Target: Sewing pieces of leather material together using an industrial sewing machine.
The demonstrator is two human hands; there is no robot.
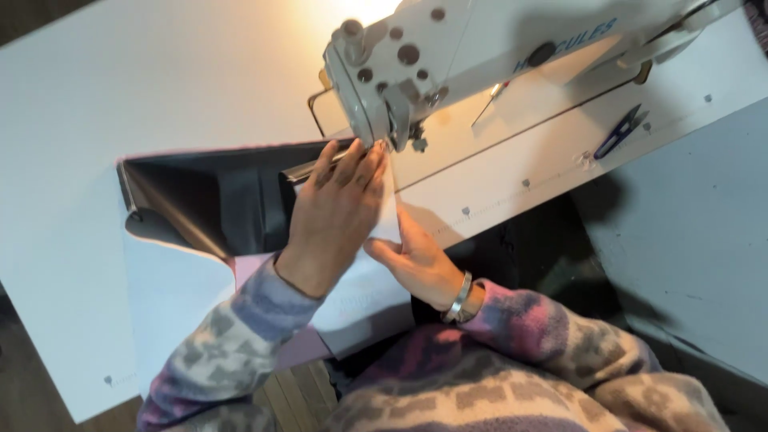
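My left hand lies flat, fingers together, pressing a white fabric piece onto the table just in front of the sewing machine head; its fingertips reach the needle area. My right hand rests beside it, palm on the same white piece, with a metal bangle on the wrist. A dark grey, shiny fabric is folded over to the left of my left hand. The needle itself is hidden behind the machine head and my fingers.
The white sewing table spreads left and back. A pair of blue thread snips lies on the machine bed at the right. A grey surface stands further right. Wooden floor shows below.
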